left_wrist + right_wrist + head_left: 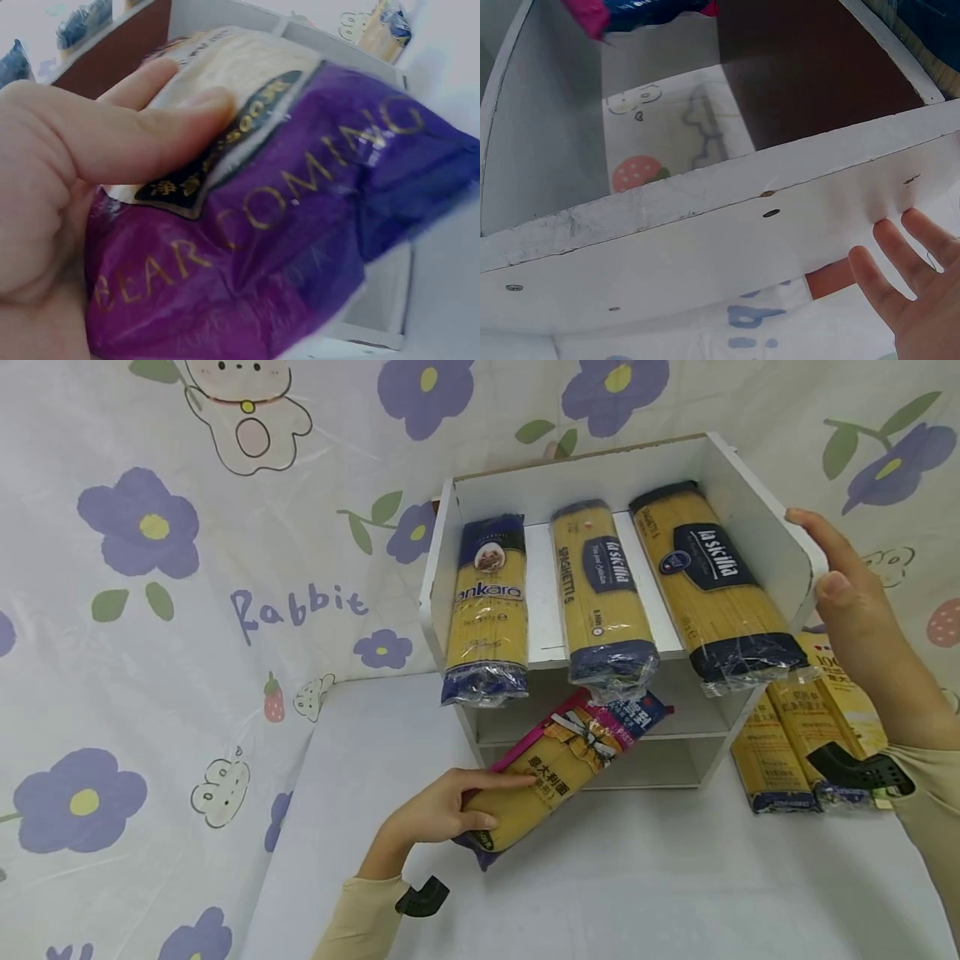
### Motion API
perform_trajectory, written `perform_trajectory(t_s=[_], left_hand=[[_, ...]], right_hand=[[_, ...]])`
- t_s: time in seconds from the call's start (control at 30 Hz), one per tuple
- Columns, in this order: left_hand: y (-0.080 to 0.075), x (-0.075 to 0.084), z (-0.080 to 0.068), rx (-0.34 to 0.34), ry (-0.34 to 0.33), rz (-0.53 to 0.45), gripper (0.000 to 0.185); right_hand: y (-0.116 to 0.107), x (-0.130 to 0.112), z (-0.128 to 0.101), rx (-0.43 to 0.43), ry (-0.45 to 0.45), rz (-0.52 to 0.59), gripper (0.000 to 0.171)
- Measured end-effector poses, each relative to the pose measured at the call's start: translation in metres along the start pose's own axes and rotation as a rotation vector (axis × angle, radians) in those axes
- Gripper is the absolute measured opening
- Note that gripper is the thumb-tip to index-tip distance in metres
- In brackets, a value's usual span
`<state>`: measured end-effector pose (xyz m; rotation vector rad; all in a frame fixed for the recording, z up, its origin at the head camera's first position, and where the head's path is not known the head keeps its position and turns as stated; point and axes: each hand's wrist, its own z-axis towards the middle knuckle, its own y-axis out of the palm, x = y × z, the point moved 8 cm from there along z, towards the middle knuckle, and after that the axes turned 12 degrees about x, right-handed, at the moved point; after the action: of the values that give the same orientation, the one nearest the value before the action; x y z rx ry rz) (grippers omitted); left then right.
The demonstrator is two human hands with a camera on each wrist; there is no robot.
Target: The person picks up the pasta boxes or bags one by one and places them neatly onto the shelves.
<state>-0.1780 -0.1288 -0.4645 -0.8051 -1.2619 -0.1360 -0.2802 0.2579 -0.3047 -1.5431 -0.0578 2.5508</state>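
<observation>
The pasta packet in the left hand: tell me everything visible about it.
The pasta packet is a long clear-plastic pack of yellow spaghetti with a pink edge, a blue far end and a purple near end printed BEAR COMING in gold. It lies tilted, its far end at the white shelf unit's lower opening. The left hand grips its near end, forefinger stretched along it.
</observation>
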Motion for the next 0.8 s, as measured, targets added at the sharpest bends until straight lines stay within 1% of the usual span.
perform_trajectory(t_s=[0.17, 0.3, 0.4, 0.47, 0.53, 0.6, 0.8], left_hand=[[-0.005, -0.011, 0.001, 0.083, -0.021, -0.054, 0.057], [-0.007, -0.02, 0.003, 0.173, -0.032, -0.108, 0.058], [-0.004, -0.025, 0.003, 0.244, -0.044, -0.157, 0.057], [-0.001, -0.028, 0.003, 0.286, -0.054, -0.191, 0.056], [0.002, -0.028, 0.003, 0.332, -0.05, -0.216, 0.055], [0.004, -0.027, 0.002, 0.382, -0.04, -0.243, 0.053], [0.004, -0.027, -0.002, 0.543, -0.001, -0.307, 0.052]], right_hand=[[0.001, -0.003, -0.001, 0.0, 0.007, 0.012, 0.073], [0.0, -0.003, -0.001, 0.009, 0.014, -0.017, 0.073], [0.0, -0.003, -0.001, 0.015, 0.022, -0.04, 0.074], [0.001, -0.008, -0.002, 0.017, 0.026, -0.049, 0.075], [0.004, -0.014, -0.004, 0.015, 0.022, -0.054, 0.076], [0.004, -0.014, -0.003, 0.013, 0.018, -0.049, 0.077], [0.002, -0.007, -0.002, 0.016, 0.014, -0.032, 0.073]])
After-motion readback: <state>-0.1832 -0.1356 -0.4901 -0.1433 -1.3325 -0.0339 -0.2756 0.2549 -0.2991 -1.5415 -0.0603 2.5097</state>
